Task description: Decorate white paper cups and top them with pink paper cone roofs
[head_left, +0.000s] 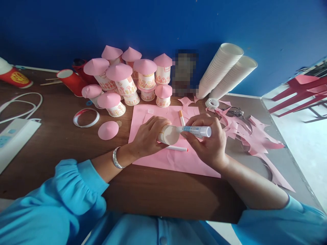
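Paper cup [170,135]: tilted above the pink sheet [195,165];
Left hand [150,136]: fingers wrapped round the cup;
Right hand [209,141]: clamped on the white glue stick [198,131], tip at the cup's edge;
Pink-roofed cups [126,86]: grouped just beyond the sheet;
Pink scraps [257,140]: strewn right of the sheet

Left of centre in the upper half of the frame stand cone-roofed cups [146,80], ten by my count, though the rear ones overlap and the figure may be off. Below them, one loose pink cone [108,130] and one ring [96,119]. Mid-frame: one bare-bottomed cup [170,135], one white tube [196,131], two markers [177,148] and one large pink sheet [153,160]. Upper right: two stacks of white cups [221,69], one tape roll [213,106]. At the left edge, one power strip [19,136].
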The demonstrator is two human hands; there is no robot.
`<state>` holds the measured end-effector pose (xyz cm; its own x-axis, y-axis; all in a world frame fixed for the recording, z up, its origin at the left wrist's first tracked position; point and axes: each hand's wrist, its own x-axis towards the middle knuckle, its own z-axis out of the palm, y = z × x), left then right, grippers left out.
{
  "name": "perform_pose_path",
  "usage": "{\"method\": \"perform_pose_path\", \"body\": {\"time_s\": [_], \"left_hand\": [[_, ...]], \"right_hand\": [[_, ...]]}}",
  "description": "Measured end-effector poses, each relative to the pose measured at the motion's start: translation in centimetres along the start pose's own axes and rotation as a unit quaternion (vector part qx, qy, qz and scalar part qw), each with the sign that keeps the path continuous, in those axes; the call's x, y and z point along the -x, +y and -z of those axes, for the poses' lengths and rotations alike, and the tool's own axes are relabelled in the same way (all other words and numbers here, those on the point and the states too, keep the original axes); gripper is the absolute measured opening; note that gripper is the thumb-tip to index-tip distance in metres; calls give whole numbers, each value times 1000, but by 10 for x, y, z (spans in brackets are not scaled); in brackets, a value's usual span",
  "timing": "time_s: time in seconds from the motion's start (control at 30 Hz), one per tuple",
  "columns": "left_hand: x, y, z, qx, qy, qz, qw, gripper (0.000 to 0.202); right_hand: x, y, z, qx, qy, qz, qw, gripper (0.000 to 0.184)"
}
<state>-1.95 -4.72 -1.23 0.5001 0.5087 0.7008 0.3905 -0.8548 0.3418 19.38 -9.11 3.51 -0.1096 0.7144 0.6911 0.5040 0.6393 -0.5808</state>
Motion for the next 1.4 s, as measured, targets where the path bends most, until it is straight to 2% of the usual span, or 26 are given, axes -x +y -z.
{"method": "perform_pose_path", "body": {"time_s": [0.13, 0.23, 0.33, 0.43, 0.5, 0.57, 0.73, 0.8, 0.93, 1.0, 1.07, 1.23, 1.3, 1.4], "left_hand": [[-1, 1, 1, -2, 2, 1, 1000, 46], [-1, 2, 3, -3, 0, 8, 1000, 48], [-1, 2, 3, 7, 0, 9, 1000, 49], [0, 2, 4, 12, -9, 25, 1000, 52], [0, 1, 3, 5, -8, 37, 999, 54], [0, -1, 2, -1, 5, 40, 999, 54], [0, -3, -1, -2, 25, 27, 999, 48], [0, -3, -1, -4, 22, 31, 999, 48], [-1, -1, 1, -4, 15, 33, 999, 51], [-2, -1, 1, -3, 20, 31, 999, 50], [-1, -2, 0, -4, 29, 40, 999, 52], [1, -6, -4, -7, 40, 49, 998, 55], [2, -6, -5, -9, 36, 52, 998, 55], [2, -6, -4, -15, 36, 55, 998, 57]], "right_hand": [[-1, 1, 1, -4, 5, -30, 1000, 27], [0, 3, 0, -40, 4, -116, 992, 26], [-1, 7, -3, -109, -1, -205, 973, 27], [-2, 11, -5, -175, -3, -241, 955, 29], [-2, 11, -5, -199, 3, -235, 952, 28], [-1, 8, -5, -187, 11, -203, 961, 26], [3, 2, -3, -58, 6, -65, 996, 28], [4, 3, -3, -43, 7, -68, 997, 28], [4, 8, -5, -80, 4, -164, 983, 27], [4, 8, -6, -105, 5, -191, 976, 27], [4, 5, -6, -112, 15, -177, 978, 26], [6, -2, -5, -43, -4, -62, 997, 27], [5, -2, -4, -20, -9, -53, 998, 27], [4, 2, -4, -2, 4, -77, 997, 25]]}}
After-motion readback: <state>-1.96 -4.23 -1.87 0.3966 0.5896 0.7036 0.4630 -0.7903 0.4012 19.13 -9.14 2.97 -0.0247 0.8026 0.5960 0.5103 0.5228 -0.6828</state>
